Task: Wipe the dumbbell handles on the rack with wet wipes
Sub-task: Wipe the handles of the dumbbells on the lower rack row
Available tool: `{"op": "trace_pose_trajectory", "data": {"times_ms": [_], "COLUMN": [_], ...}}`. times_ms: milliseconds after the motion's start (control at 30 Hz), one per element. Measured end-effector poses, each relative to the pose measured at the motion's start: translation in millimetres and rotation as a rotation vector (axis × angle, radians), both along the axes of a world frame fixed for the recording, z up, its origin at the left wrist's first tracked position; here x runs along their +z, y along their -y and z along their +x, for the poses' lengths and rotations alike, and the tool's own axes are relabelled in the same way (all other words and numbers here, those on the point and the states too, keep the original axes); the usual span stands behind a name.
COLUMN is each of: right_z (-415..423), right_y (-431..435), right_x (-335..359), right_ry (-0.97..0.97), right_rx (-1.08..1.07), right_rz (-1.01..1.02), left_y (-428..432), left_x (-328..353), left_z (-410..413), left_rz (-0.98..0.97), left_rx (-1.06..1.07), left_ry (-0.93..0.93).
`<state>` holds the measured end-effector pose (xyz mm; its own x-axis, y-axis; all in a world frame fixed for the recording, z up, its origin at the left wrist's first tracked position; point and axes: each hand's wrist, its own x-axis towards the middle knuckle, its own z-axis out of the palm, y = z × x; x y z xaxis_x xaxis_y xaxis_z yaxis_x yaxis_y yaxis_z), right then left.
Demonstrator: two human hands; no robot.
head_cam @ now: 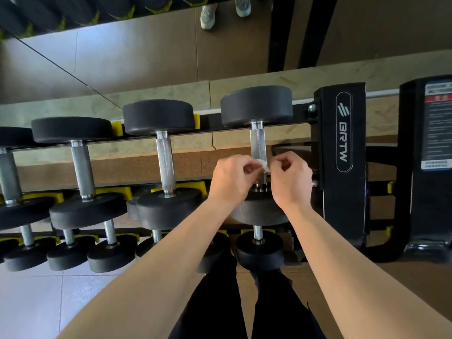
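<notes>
the wet wipe (pixel 263 165) was a small white wad, pinched from both sides between the fingertips of the left hand (pixel 231 178) and the right hand (pixel 291 179). both hands had their fingers curled in on it, and neither held anything else. the wipe sat over the near end of the handle (pixel 258 143) of the rightmost dumbbell (pixel 256 105) on the upper tier of the rack (pixel 342 133). whether it was already pressed to the metal could not be told.

that knurled steel handle ran straight away from the person, from the near weight head under the wrists to the far head by the back rail. the bare length to be wiped lay ahead of the hands, further from the body. the two hands were level with each other, the left one on the handle's left and the right one on its right, so neither was clearly nearer. judging from this, the wipe would have to be wrapped round the bar and drawn forward along that axis.

the neighbouring handle (pixel 165 160) lay parallel to the left, well apart from the hands, with more beyond it. smaller dumbbells sat on the lower tier (pixel 259 250), just above the pale floor (pixel 31 302).
</notes>
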<state>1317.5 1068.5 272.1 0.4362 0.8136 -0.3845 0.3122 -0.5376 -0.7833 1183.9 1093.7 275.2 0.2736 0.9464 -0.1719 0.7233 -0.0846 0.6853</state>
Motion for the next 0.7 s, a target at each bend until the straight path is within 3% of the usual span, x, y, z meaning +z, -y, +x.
{"op": "trace_pose_trajectory", "data": {"times_ms": [233,567,700], "right_z": [1,15,25], "right_y": [1,5,-17], "right_x": [-5,-2,4], "right_ry": [0.007,-0.054,-0.057], "right_rx": [-0.01,0.207,0.048], "right_rz": [0.069,0.227,0.268], "left_y": [-16,12,7], "left_x": [0,9,12], "left_z": [32,20,35], "left_rz": [0.02,-0.2,-0.188], "left_rx": [0.352,0.347,0.619], "left_ry": [0.108,0.27,0.333]}}
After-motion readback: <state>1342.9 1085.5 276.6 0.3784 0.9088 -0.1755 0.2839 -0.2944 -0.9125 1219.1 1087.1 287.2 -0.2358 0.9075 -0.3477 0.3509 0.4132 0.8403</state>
